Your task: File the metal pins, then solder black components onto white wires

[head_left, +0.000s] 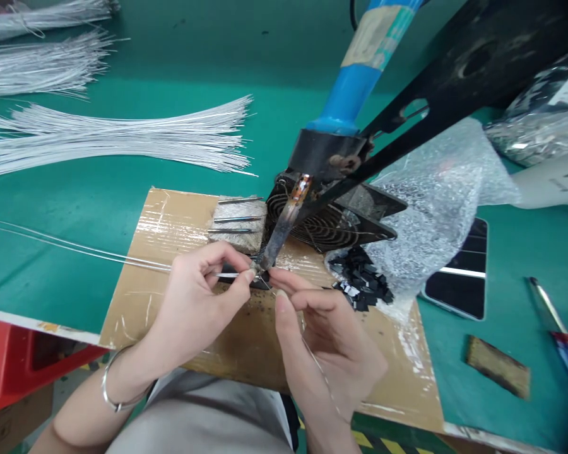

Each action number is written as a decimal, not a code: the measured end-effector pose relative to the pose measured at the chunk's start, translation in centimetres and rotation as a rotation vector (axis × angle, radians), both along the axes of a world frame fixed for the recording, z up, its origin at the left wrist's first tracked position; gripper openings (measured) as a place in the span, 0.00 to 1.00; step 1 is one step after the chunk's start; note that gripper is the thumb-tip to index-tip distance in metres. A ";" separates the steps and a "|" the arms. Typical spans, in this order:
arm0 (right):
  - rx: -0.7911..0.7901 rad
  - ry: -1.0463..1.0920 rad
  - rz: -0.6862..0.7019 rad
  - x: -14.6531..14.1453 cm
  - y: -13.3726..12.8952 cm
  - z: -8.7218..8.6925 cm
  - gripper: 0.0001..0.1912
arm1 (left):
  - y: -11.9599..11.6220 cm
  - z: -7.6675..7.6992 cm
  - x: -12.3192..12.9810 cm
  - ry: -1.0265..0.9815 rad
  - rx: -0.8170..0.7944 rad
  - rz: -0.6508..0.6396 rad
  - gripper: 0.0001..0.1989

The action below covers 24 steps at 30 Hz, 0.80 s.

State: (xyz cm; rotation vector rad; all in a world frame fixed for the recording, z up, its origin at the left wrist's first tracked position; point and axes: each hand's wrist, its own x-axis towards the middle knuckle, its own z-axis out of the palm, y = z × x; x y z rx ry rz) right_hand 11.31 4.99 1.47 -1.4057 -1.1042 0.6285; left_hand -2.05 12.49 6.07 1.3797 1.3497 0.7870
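Observation:
My left hand [199, 309] pinches a pair of thin white wires [123, 257] between thumb and fingertips; their long ends trail off to the left. Just beyond those fingertips is the dark tip of a blue-handled soldering iron [350, 94], held tip-down by a black metal arm [435, 94]. Close by on the right, my right hand [336, 340] holds a thin strand of solder wire [319, 369] between thumb and fingers. The solder's end reaches toward the iron tip, and its tail runs down over the palm. The wire ends at the tip are too small to make out.
Bundles of white wires [123, 135] lie at the back left. On the cardboard [397, 372] are a rough block [236, 239] with metal rods, a black fan [322, 221] and small black pieces [362, 277]. Bubble wrap [435, 189], a phone [461, 277], a stained sponge [498, 366] and a pen [549, 302] are right.

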 end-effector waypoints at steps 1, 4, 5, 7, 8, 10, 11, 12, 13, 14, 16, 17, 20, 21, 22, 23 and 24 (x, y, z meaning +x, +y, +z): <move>-0.006 0.013 -0.005 0.0 0.0 -0.1 0.09 | 0.0 0.0 0.0 -0.001 -0.001 0.000 0.04; -0.010 0.030 -0.002 -0.1 -0.2 -0.3 0.09 | 0.1 -0.1 0.0 -0.012 0.003 -0.001 0.04; -0.008 0.029 0.000 -0.2 -0.2 -0.3 0.09 | 0.1 -0.1 0.0 -0.012 0.005 -0.001 0.04; -0.009 0.024 -0.001 -0.2 -0.2 -0.2 0.09 | 0.1 -0.1 0.0 -0.005 0.006 -0.002 0.04; -0.011 0.023 -0.004 -0.2 -0.2 -0.2 0.08 | 0.1 0.0 0.0 0.000 0.005 -0.002 0.04; -0.013 0.021 -0.012 -0.2 -0.2 -0.1 0.08 | 0.1 0.0 0.1 0.008 0.003 -0.003 0.04; -0.014 0.022 -0.015 -0.2 -0.2 -0.1 0.08 | 0.1 0.1 0.1 0.006 0.005 -0.003 0.04; -0.013 0.023 -0.018 -0.2 -0.2 -0.1 0.08 | 0.1 0.1 0.1 0.003 0.008 -0.003 0.04; -0.011 0.022 -0.021 -0.2 -0.2 -0.1 0.08 | 0.1 0.1 0.1 0.001 0.010 -0.005 0.04; -0.011 0.020 -0.022 -0.2 -0.2 -0.2 0.08 | 0.1 0.1 0.1 0.000 0.014 -0.004 0.04; -0.012 0.014 -0.016 -0.1 -0.1 -0.2 0.07 | 0.1 0.0 0.0 0.004 0.014 -0.002 0.04; -0.011 0.009 -0.011 -0.1 -0.1 -0.2 0.07 | 0.0 0.0 0.0 0.007 0.013 0.000 0.04; -0.007 -0.006 -0.010 -0.1 -0.1 -0.2 0.07 | 0.0 -0.1 -0.1 0.008 0.011 0.001 0.04; -0.006 -0.006 -0.012 -0.1 -0.1 -0.2 0.07 | 0.0 -0.1 -0.1 0.007 0.009 0.000 0.04; -0.006 -0.002 -0.013 -0.1 -0.1 -0.2 0.07 | 0.0 -0.1 -0.1 0.006 0.008 0.000 0.04; -0.007 0.005 -0.012 -0.1 -0.1 -0.2 0.08 | 0.0 -0.1 -0.1 0.008 0.006 -0.001 0.04; -0.009 0.011 -0.008 -0.1 -0.1 -0.3 0.08 | 0.0 -0.1 -0.1 0.010 0.005 -0.001 0.04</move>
